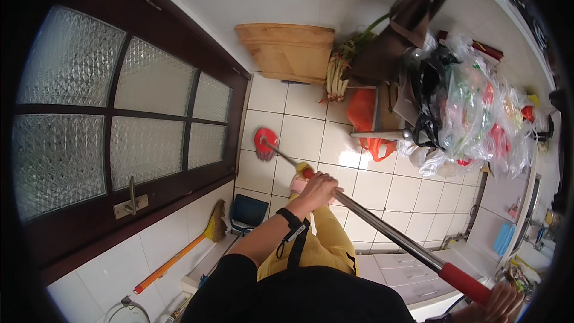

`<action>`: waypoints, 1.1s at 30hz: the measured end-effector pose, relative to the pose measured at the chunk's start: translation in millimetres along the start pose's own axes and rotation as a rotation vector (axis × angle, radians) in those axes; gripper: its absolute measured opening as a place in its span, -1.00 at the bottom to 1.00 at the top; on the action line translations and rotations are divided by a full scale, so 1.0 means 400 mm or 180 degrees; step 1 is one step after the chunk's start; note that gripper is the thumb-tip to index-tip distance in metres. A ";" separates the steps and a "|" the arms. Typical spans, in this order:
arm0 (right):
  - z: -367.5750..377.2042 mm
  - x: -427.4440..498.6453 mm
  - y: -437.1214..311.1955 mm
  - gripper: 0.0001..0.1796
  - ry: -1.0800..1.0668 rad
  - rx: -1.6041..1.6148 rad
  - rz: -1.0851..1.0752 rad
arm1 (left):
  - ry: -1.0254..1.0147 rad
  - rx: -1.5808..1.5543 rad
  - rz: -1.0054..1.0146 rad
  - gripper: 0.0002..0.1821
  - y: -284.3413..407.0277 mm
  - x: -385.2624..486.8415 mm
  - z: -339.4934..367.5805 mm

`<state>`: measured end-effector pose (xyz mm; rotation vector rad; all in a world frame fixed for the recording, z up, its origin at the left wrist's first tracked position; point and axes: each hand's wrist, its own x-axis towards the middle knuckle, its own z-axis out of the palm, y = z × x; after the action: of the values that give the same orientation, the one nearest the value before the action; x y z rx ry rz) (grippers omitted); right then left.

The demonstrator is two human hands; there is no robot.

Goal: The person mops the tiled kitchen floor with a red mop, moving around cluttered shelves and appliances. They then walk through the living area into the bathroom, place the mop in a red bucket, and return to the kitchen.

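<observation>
A mop with a steel pole (390, 229) runs slantwise across the view, and both of my hands hold it. My left hand (317, 190), a black band on its wrist, wraps the pole low down, beside a red and yellow collar (306, 170). At the upper end my right hand (506, 300) is closed around the red grip (466, 282), partly lost at the dark rim. The red mop head (265, 138) rests on the pale floor tiles (300, 130) near the door, its fringe slightly blurred. A pink shoe (298, 184) shows behind the pole.
A dark door with patterned glass (150, 76) stands at left. A wooden board (289, 51) leans on the far wall beside bundled vegetables (338, 72). Plastic bags (471, 107) crowd the right, above an orange bag (361, 110). A broom (179, 255) and a blue dustpan (249, 211) are at lower left.
</observation>
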<state>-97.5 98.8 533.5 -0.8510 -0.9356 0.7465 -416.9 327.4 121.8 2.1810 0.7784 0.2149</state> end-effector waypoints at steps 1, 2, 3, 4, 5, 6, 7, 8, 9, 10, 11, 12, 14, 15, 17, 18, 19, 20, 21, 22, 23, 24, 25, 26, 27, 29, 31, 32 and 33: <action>0.015 0.006 0.005 -0.75 -0.0527 0.0453 -0.0042 | 0.0046 0.0041 0.0066 -0.93 -0.012 0.028 -0.005; 0.055 -0.009 0.016 -0.78 -0.0089 0.0694 -0.0206 | 0.0397 -0.0112 0.0230 -0.97 -0.026 0.048 -0.006; 0.090 -0.015 0.046 -0.77 0.0189 0.0461 -0.0171 | 0.0437 -0.0359 0.0237 -0.97 -0.051 0.081 -0.005; 0.126 -0.021 0.082 -0.77 0.0466 0.0215 -0.0135 | 0.0638 -0.0339 0.0180 -0.95 -0.079 0.111 -0.002; 0.156 -0.020 0.121 -0.76 0.0736 -0.0034 -0.0102 | 0.0822 -0.0450 0.0142 -0.92 -0.114 0.139 0.001; 0.189 -0.027 0.165 -0.72 0.1011 -0.0272 0.0019 | 0.0757 -0.0357 0.0184 -0.91 -0.159 0.168 -0.002; 0.223 -0.039 0.207 -0.69 0.1286 -0.0510 0.0133 | 0.0550 -0.0367 0.0155 -0.90 -0.203 0.195 -0.005; 0.243 -0.033 0.240 -0.61 0.1890 -0.0423 -0.0079 | 0.0250 -0.0105 0.0226 -0.87 -0.237 0.213 -0.004; 0.262 -0.029 0.261 -0.61 0.1957 -0.0510 -0.0040 | 0.0172 -0.0051 0.0286 -0.87 -0.260 0.214 0.000; 0.279 -0.024 0.276 -0.61 0.2022 -0.0585 -0.0009 | 0.0095 0.0011 0.0293 -0.86 -0.283 0.217 -0.002; 0.292 -0.020 0.292 -0.60 0.2088 -0.0650 -0.0003 | 0.0035 0.0060 0.0320 -0.85 -0.305 0.221 -0.008; 0.311 -0.020 0.303 -0.61 0.2186 -0.0650 0.0018 | 0.0028 0.0066 0.0296 -0.85 -0.326 0.218 -0.016; 0.346 -0.024 0.334 -0.62 0.2313 -0.0654 0.0041 | -0.0049 0.0046 0.0405 -0.85 -0.370 0.218 -0.047; 0.367 -0.029 0.355 -0.63 0.2370 -0.0642 0.0044 | 0.0000 -0.0024 0.0498 -0.85 -0.398 0.224 -0.068; 0.414 -0.047 0.404 -0.66 0.2543 -0.0788 0.0342 | -0.0151 0.0370 0.0439 -0.90 -0.464 0.238 -0.119; 0.439 -0.057 0.435 -0.68 0.2342 -0.0789 0.0497 | -0.0164 0.0801 0.0351 -0.92 -0.507 0.251 -0.150; 0.458 -0.061 0.460 -0.70 0.2144 -0.0794 0.0656 | -0.0410 0.1217 0.0189 -0.93 -0.545 0.265 -0.175; 0.473 -0.059 0.478 -0.71 0.2188 -0.0758 0.0644 | -0.0121 0.1114 0.0395 -0.94 -0.569 0.279 -0.188; 0.481 -0.056 0.494 -0.72 0.2238 -0.0726 0.0643 | 0.0013 0.1086 0.0375 -0.93 -0.591 0.288 -0.200; 0.485 -0.048 0.503 -0.73 0.2316 -0.0711 0.0643 | 0.0023 0.0924 0.0499 -0.91 -0.604 0.297 -0.208; 0.476 -0.034 0.509 -0.73 0.2237 -0.0687 0.0565 | 0.0143 0.0521 0.0532 -0.89 -0.613 0.303 -0.215; 0.460 -0.018 0.506 -0.71 0.2142 -0.0673 0.0486 | 0.0307 0.0478 0.0415 -0.90 -0.614 0.308 -0.218; 0.439 0.004 0.501 -0.70 0.2045 -0.0641 0.0389 | 0.0499 0.0343 0.0533 -0.90 -0.608 0.313 -0.221; 0.407 0.036 0.496 -0.71 0.1462 -0.0597 0.0379 | 0.0759 0.0222 0.0390 -0.90 -0.600 0.319 -0.227; 0.372 0.082 0.490 -0.68 0.0891 -0.0553 0.0374 | 0.0894 0.0081 0.0257 -0.90 -0.588 0.326 -0.234; 0.320 0.168 0.467 -0.71 0.0874 -0.0469 0.0264 | 0.1596 -0.0433 0.0265 -0.81 -0.565 0.347 -0.258; 0.281 0.296 0.447 -0.63 0.0137 -0.0117 0.0304 | 0.1864 -0.0488 -0.0135 -0.76 -0.544 0.370 -0.284; 0.274 0.384 0.444 -0.58 -0.0351 0.0063 0.0358 | 0.2022 -0.0391 -0.0202 -0.72 -0.534 0.377 -0.294; 0.281 0.444 0.440 -0.57 0.0260 -0.0133 0.0123 | 0.2128 -0.0391 -0.0296 -0.72 -0.525 0.376 -0.300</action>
<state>-157.6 361.8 484.0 -0.9318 -0.8664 0.7222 -440.7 597.1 33.2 1.9498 1.1868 0.9488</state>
